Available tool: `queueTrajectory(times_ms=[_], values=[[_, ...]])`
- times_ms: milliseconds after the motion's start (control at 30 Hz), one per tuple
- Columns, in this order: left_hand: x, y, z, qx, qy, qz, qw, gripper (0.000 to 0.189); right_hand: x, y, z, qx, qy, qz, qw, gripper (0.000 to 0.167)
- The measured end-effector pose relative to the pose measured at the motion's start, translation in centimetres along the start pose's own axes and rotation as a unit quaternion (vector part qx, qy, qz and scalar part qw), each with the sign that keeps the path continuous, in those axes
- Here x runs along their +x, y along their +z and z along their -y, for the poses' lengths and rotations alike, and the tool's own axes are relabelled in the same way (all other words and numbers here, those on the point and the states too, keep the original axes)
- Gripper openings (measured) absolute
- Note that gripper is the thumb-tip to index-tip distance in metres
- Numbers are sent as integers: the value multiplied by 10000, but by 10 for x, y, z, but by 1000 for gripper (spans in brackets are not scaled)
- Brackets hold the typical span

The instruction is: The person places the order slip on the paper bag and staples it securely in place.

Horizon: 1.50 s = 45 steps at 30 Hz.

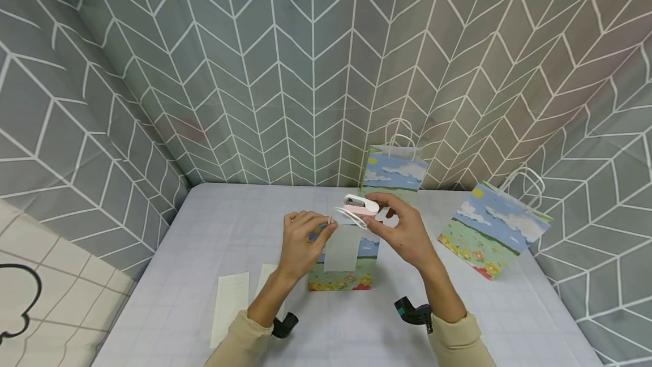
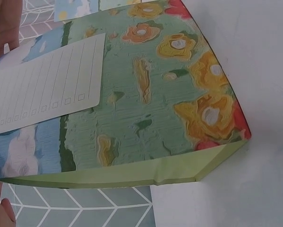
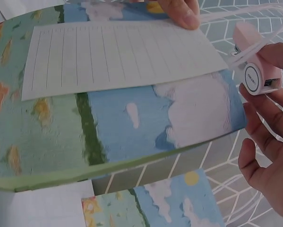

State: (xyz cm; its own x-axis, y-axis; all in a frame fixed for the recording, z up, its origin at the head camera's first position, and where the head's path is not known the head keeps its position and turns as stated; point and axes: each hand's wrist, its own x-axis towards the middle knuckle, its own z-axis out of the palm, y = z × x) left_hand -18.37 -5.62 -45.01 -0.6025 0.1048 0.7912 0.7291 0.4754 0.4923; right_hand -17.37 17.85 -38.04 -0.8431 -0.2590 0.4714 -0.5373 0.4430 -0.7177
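A paper gift bag (image 1: pixel 318 276) printed with sky, clouds and flowers stands upright between the hands. A lined paper slip (image 1: pixel 340 251) lies flat against its front, reaching up to the top edge. At the bag's upper left rim, my left hand (image 1: pixel 300 245) pinches beside the slip's corner and the base of the white handle (image 1: pixel 342 212). My right hand (image 1: pixel 407 234) holds a small pink-and-white stapler (image 3: pixel 255 59) at the bag's top edge, with the handle loop running across it in the right wrist view. The slip's checkboxes show in the left wrist view.
Another matching bag (image 1: pixel 394 171) stands at the back by the patterned curtain. A third bag (image 1: pixel 494 228) is on the right side of the table. More lined slips (image 1: pixel 230 302) lie at the left, one partly behind the left forearm.
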Motion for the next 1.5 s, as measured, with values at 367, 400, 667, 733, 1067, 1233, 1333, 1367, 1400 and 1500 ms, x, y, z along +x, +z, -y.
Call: queueTrajectory(times_ms=[367,400,667,733,1067,1233,1333,1367,1400,1500], values=[[0,-1,-1,11,-75,-13,10000,13,-1,8,4,482,-6,281,9984,45],[-1,-1,-1,22,-83,-6,10000,13,-1,9,5,484,31,299,9984,45],[-2,-1,-1,34,-95,24,9999,14,-1,5,35,428,27,556,9975,40],[-3,-1,-1,46,-136,42,9999,13,-2,4,38,417,3,601,9973,40],[-2,-1,-2,101,-108,15,9999,13,-4,8,4,337,59,844,9958,44],[-1,-1,-2,112,-50,-10,9999,14,-4,6,6,124,21,887,9960,46],[-1,-1,-2,141,-52,-14,9999,13,-4,5,7,-46,-22,907,9959,47],[-1,-1,-2,147,-57,-13,9999,13,-4,5,7,-81,-31,919,9957,47],[0,-1,-2,150,-60,-14,9999,12,-4,5,7,-126,-43,932,9956,47],[0,-1,-2,148,-62,-11,9999,12,-3,5,8,-244,-86,973,9949,47]])
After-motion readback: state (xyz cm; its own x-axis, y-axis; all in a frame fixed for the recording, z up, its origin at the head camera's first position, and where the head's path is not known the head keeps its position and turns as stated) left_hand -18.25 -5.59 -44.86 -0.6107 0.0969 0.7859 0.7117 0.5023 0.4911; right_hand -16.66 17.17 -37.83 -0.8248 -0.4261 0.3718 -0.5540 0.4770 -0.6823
